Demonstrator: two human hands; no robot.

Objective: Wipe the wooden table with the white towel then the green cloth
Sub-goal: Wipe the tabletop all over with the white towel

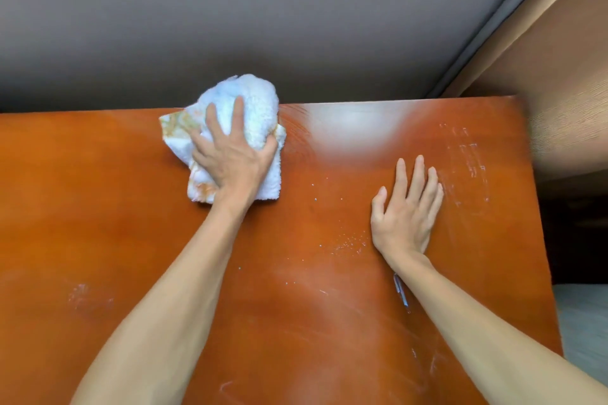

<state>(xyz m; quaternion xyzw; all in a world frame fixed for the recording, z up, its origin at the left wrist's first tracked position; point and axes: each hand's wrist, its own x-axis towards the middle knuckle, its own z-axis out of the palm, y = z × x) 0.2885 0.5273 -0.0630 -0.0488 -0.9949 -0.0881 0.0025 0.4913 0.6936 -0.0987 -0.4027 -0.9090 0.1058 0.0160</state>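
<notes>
My left hand (pixel 230 158) is on the white towel (pixel 245 115), upper centre of frame. Fingers spread over the bunched top, thumb hooked round the right side, so it's a grasp with downward press. Bunching gives me a thick pad to push. The towel sits at the far edge of the wooden table (pixel 98 223), part of the wad overhanging toward the grey wall (pixel 263 10) behind. Towel hem shows orange-brown staining at left and bottom, probably picked-up dirt.

My right hand (pixel 408 210) is right of centre, flat on the tabletop, fingers straight and together, holding nothing. I judge it's there to brace me while I lean to the far edge.

Step in hand: first pass, white towel. Not done, by my read: whitish smears (pixel 470 158) remain at right of frame beyond my right fingertips, white specks (pixel 348 242) sit just left of my right wrist, and there are more scuffs at lower left and bottom centre. The patch right of the towel looks glossy with curved streaks, probably wiped.

A small bluish object (pixel 401 293) lies under my right forearm, maybe a pen, too hidden to tell.

Green cloth not in view. Next I'd need to drag the towel right and down over the smeared zones, moving the right hand out of the way.
</notes>
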